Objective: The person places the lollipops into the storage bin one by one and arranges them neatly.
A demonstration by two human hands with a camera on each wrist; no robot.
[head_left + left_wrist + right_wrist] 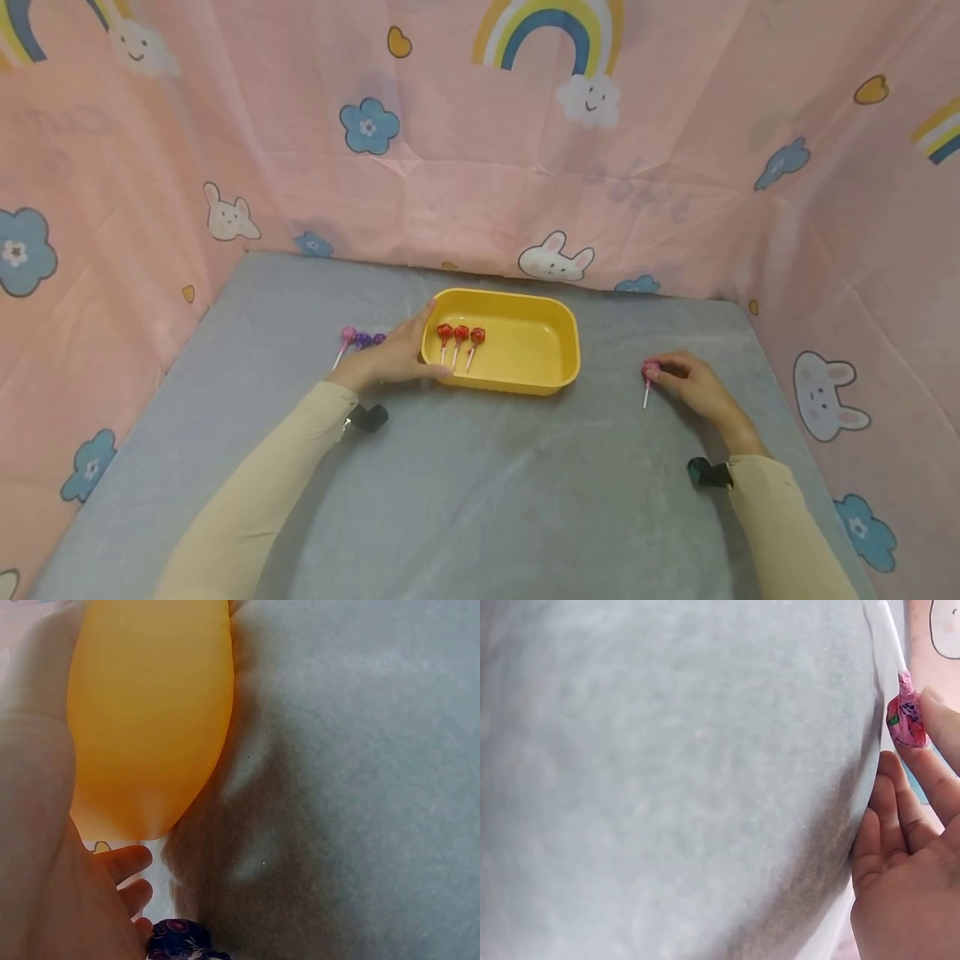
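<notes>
At the middle of the table stands a yellow plastic bin (517, 386) with three red-wrapped lollipops (461, 332) lying side by side at its left end. My left hand (395, 350) grips that end, thumb at the front rim and fingers toward the back corner. In the left wrist view the bin's wall (154, 712) fills the space beside the palm. To the right of the bin, my right hand (693, 385) pinches a pink lollipop (907, 724) by its wrapped head between thumb and index finger. Its white stick points away from the fingers.
Left of the bin lie a pink lollipop (348, 334) and purple-wrapped lollipops (363, 340), partly hidden behind my left hand. The grey cloth-covered table (480, 483) is bordered by a pink patterned curtain (450, 208) at the back and both sides.
</notes>
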